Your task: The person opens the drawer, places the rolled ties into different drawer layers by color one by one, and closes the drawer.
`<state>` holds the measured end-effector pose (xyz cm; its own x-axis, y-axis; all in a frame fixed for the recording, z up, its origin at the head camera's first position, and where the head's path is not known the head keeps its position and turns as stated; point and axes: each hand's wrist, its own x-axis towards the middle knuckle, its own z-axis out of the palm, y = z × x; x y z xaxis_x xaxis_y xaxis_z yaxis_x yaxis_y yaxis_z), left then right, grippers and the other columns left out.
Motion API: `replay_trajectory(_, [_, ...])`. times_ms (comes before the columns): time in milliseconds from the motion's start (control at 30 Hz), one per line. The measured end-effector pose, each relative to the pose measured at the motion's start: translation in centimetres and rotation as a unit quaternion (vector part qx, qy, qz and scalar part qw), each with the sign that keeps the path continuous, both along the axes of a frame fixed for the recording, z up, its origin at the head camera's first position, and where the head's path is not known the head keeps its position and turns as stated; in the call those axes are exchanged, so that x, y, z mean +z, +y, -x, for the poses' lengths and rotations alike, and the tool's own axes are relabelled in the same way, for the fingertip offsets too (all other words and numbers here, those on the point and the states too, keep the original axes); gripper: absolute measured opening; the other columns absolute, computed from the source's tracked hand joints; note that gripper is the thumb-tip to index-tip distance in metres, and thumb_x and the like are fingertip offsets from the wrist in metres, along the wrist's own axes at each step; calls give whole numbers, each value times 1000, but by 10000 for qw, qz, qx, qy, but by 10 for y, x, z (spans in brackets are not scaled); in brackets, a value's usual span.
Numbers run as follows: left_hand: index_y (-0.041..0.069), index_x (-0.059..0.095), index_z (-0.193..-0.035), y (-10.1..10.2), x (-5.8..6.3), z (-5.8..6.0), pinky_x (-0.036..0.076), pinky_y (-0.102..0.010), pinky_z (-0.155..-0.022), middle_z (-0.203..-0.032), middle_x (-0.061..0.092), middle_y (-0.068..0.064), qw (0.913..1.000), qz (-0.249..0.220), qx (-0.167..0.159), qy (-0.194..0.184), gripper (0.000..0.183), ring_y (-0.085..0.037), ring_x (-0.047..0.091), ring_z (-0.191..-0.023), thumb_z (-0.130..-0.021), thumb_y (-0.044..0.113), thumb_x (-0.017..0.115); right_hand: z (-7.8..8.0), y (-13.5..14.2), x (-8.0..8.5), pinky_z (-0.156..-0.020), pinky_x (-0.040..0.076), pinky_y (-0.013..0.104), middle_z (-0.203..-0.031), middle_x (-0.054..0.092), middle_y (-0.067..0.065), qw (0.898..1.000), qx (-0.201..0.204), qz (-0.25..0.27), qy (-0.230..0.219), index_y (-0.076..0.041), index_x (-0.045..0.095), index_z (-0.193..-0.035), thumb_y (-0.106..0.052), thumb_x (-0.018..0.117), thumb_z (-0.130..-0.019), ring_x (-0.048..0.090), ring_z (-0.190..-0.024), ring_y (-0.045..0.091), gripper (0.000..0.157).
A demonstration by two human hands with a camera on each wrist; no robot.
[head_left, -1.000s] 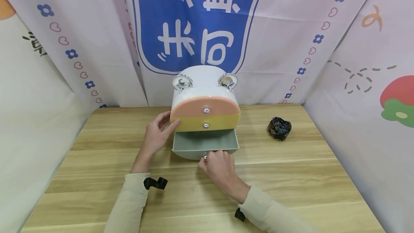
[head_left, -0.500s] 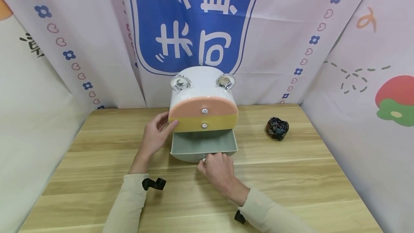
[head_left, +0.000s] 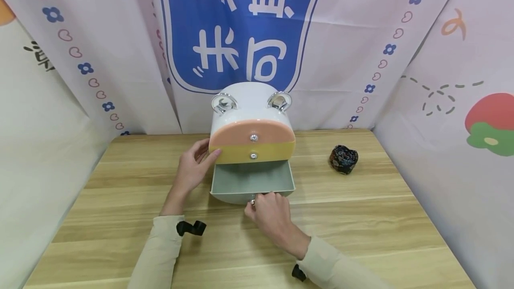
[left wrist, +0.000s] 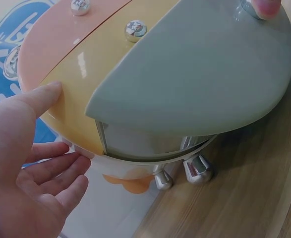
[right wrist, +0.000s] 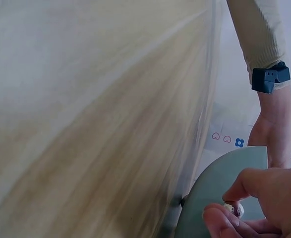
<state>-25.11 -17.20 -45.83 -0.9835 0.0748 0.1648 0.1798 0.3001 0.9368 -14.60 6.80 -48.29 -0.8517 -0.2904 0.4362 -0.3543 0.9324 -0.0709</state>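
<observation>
A small white drawer box with two silvery ear-like rings stands at the back of the table. Its peach drawer and yellow drawer are pushed in. The green bottom drawer is pulled out, and its visible inside holds nothing. My right hand pinches the silvery drawer knob between thumb and fingers. At the box's left side, my left hand rests its thumb on the yellow front, relaxed fingers against the side wall.
A rolled dark patterned cloth lies on the wooden table to the right of the box. Printed fabric hangs right behind the table. Silvery feet hold the box up.
The green drawer has come a little further out toward me, with my right hand still on its knob. My left hand stays at the box. The head view has shifted slightly.
</observation>
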Motion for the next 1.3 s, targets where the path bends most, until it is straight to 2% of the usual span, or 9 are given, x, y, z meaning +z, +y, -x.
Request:
replay_trajectory(300, [6, 48, -155, -1, 0, 0, 37, -43, -132, -160, 51, -16, 10000, 2, -26, 34, 75, -31, 47, -152, -99, 50, 72, 0, 1, -2, -32, 16, 15, -46, 22, -11, 9998, 72, -54, 199, -23, 32, -49, -26, 80, -81, 25, -44, 3, 58])
replay_trajectory(500, [6, 48, -155, -2, 0, 0, 36, -42, -132, -160, 51, -15, 10000, -21, -20, 10, 75, -31, 47, -152, -99, 50, 72, -3, 1, -1, -32, 14, 15, -47, 20, -11, 9998, 61, -155, 149, -23, 31, -49, -29, 80, -83, 23, -44, 4, 60])
replay_trajectory(733, [6, 48, -156, -2, 0, 1, 36, -42, -132, -160, 51, -15, 10000, -22, -35, 31, 75, -31, 47, -152, -99, 50, 71, -4, 1, 0, -31, 17, 15, -45, 27, -10, 9995, 43, -302, 123, -23, 36, -49, -33, 81, -84, 26, -43, 4, 58])
replay_trajectory(900, [6, 48, -155, -1, 1, 0, 36, -43, -132, -160, 51, -15, 10000, -9, -44, 20, 75, -31, 47, -152, -99, 50, 72, -4, 3, 1, -31, 17, 17, -44, 30, -9, 9992, 32, -385, 97, -23, 35, -49, -35, 80, -85, 27, -43, 5, 60])
replay_trajectory(1167, [6, 49, -155, 0, 0, 1, 37, -43, -131, -160, 51, -15, 10000, 10, -41, 17, 75, -31, 47, -151, -99, 50, 72, -7, 15, 7, -30, 21, 18, -45, 37, -8, 9973, 169, -670, -248, -24, 35, -51, -42, 78, -90, 29, -42, 5, 61])
replay_trajectory(1300, [6, 49, -155, 0, -1, 1, 38, -44, -131, -160, 51, -16, 10000, 23, -14, 26, 75, -32, 48, -151, -99, 50, 72, -10, 26, 12, -32, 18, 17, -45, 33, -7, 9952, 162, -829, -487, -22, 30, -52, -47, 78, -89, 27, -42, 5, 66])
